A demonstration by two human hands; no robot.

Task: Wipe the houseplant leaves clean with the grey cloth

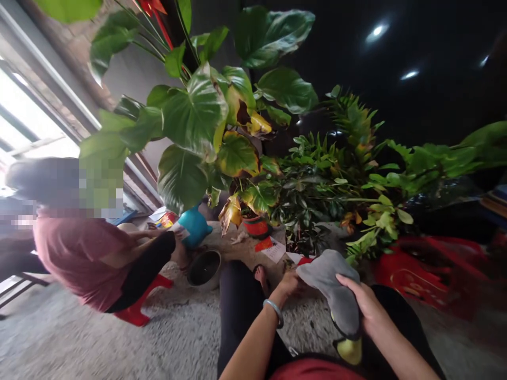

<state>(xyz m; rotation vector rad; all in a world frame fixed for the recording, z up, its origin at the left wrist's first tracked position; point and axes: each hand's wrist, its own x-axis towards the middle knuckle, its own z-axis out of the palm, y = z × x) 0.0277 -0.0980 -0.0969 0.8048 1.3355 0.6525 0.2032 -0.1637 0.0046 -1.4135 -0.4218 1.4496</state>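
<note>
A soft grey plush piece, with a dark edge and a yellow-green part at its lower end, is held above my lap. My right hand grips its right side, thumb lying on top of the fabric. Close by the left tip of the plush is my left hand, with a pale bangle on the wrist. Its fingers are curled together; whether they pinch the fabric edge or something small, I cannot make out.
On the left, a person in a pink shirt sits on a red stool, near a blue plush-looking thing. A round basin, a red pot and papers stand ahead. Leafy plants overhang; a red basket is at right.
</note>
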